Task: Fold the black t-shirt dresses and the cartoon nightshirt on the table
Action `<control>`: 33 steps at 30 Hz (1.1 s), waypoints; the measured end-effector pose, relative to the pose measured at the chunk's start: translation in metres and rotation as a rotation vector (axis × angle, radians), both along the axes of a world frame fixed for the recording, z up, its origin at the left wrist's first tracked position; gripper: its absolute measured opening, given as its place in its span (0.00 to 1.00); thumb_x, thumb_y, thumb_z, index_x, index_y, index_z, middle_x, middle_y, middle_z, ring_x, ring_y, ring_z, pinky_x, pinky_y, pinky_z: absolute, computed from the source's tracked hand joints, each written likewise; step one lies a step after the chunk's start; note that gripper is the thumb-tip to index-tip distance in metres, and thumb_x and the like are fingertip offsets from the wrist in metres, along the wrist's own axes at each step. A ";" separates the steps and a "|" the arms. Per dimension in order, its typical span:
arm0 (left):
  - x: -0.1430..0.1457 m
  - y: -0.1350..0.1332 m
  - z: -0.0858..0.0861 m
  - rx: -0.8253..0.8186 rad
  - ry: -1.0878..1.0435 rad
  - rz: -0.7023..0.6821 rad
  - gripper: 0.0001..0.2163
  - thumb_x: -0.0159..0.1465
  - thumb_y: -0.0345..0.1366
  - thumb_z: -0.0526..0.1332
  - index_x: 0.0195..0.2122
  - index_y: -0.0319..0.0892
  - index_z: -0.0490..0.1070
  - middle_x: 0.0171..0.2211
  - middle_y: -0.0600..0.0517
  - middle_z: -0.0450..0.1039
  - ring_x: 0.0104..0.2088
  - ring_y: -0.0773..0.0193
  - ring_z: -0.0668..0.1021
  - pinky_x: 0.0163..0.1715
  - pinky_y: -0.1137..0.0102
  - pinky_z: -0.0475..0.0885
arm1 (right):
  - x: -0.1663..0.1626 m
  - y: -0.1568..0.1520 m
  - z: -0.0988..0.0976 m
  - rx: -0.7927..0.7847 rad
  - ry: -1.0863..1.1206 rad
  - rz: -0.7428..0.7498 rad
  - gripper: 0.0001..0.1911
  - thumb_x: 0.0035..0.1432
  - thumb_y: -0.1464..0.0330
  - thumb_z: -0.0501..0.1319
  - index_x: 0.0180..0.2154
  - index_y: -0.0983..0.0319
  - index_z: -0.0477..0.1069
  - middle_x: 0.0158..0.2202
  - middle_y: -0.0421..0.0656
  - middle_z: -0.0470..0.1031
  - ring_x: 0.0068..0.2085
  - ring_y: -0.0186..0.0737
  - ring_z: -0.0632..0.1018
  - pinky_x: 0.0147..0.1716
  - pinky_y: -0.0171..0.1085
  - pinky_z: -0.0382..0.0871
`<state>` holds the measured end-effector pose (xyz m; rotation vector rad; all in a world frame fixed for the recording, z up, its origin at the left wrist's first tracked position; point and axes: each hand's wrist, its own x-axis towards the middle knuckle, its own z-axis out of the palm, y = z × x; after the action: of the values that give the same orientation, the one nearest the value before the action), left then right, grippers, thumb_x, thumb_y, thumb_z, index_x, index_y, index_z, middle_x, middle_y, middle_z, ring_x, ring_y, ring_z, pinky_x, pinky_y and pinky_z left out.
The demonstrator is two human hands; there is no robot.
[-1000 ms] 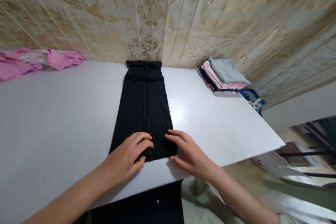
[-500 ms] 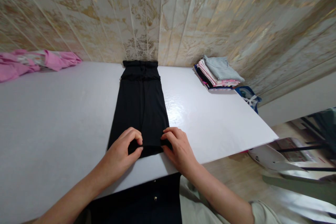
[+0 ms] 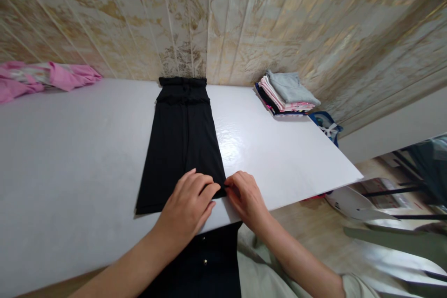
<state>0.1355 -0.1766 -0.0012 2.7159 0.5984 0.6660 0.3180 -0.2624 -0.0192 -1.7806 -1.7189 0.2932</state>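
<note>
- The black garment (image 3: 174, 149) is laid lengthwise on the white desk (image 3: 87, 149), left of the frame's centre; its gathered band is set close to the patterned wall (image 3: 240, 18), and its wider end is turned toward the desk's near edge at the bottom.
- By the right hand (image 3: 244, 195), right of centre in the lower frame, the garment's near right corner appears to be pinched, with thumb and forefinger brought almost together.
- The left hand (image 3: 192, 200) is placed over the near hem, just beside the right one, with fingers bent and thumb held low; whether cloth is gripped between them cannot be told, as the tips are partly hidden.
- For good work at this corner, all layers should be caught together, so that none is left behind underneath.
- The hem is best kept straight and drawn evenly; if only the right side is pulled, the cloth could be skewed or bunched.
- The near left corner, lying flat and untouched at lower left of centre, may be used as a guide for alignment.
- The folded pile (image 3: 289, 91) at upper right and the pink cloth (image 3: 73, 77) at upper left are placed well apart from both hands.
</note>
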 end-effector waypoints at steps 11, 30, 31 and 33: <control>0.029 0.007 -0.013 -0.276 0.042 0.097 0.11 0.58 0.26 0.58 0.40 0.46 0.67 0.44 0.50 0.68 0.48 0.55 0.69 0.49 0.58 0.68 | 0.003 -0.013 0.004 -0.037 0.091 0.040 0.08 0.58 0.77 0.55 0.38 0.59 0.65 0.33 0.39 0.70 0.36 0.39 0.71 0.42 0.40 0.61; 0.029 -0.004 -0.008 -0.084 0.039 0.058 0.05 0.62 0.27 0.58 0.36 0.43 0.65 0.36 0.51 0.68 0.41 0.58 0.71 0.45 0.60 0.69 | 0.002 -0.011 0.006 -0.030 0.214 0.038 0.06 0.59 0.75 0.59 0.37 0.59 0.67 0.31 0.36 0.70 0.34 0.36 0.72 0.44 0.40 0.60; 0.030 -0.004 -0.008 -0.063 0.020 0.067 0.04 0.62 0.27 0.57 0.36 0.43 0.65 0.36 0.51 0.68 0.40 0.58 0.71 0.44 0.60 0.69 | 0.002 -0.011 0.006 -0.033 0.229 0.030 0.06 0.58 0.75 0.59 0.37 0.59 0.67 0.31 0.36 0.71 0.34 0.36 0.71 0.44 0.40 0.60; 0.030 -0.006 -0.007 0.014 -0.008 0.086 0.04 0.63 0.27 0.56 0.37 0.42 0.65 0.35 0.51 0.68 0.40 0.58 0.71 0.44 0.60 0.68 | 0.001 -0.010 0.006 -0.041 0.274 0.005 0.06 0.58 0.75 0.59 0.37 0.59 0.67 0.31 0.37 0.71 0.35 0.37 0.71 0.43 0.40 0.61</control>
<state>0.1659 -0.1830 -0.0086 2.7116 0.7149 0.7047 0.3190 -0.2725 -0.0131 -1.6770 -1.5323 0.5519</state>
